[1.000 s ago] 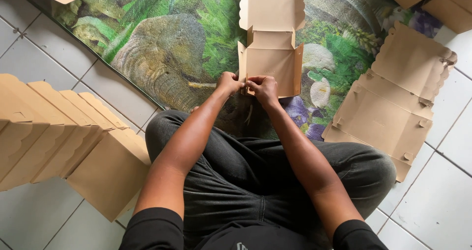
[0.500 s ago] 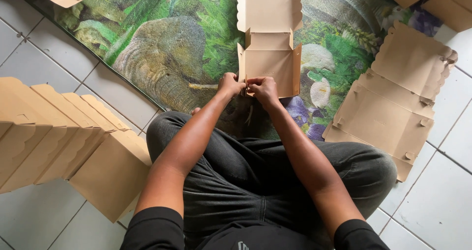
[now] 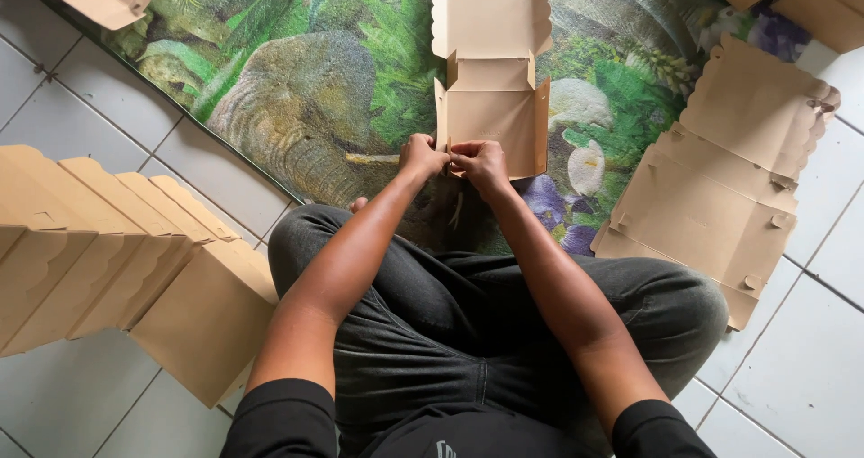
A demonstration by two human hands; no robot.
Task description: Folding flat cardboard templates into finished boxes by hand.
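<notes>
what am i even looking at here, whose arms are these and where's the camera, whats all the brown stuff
The camera sits on a person's head and looks straight down, so the two bare arms are the wearer's own, above crossed legs in dark trousers. The left hand and right hand pinch the near edge of a half-folded brown cardboard box lying open on a mat printed with an elephant and plants. To the person's left, a row of folded boxes leans together on the tiled floor. To the right lies a stack of flat box blanks.

Both arms stretched forward, left hand (image 3: 421,157) and right hand (image 3: 481,162) side by side, fingers pinched closed
</notes>
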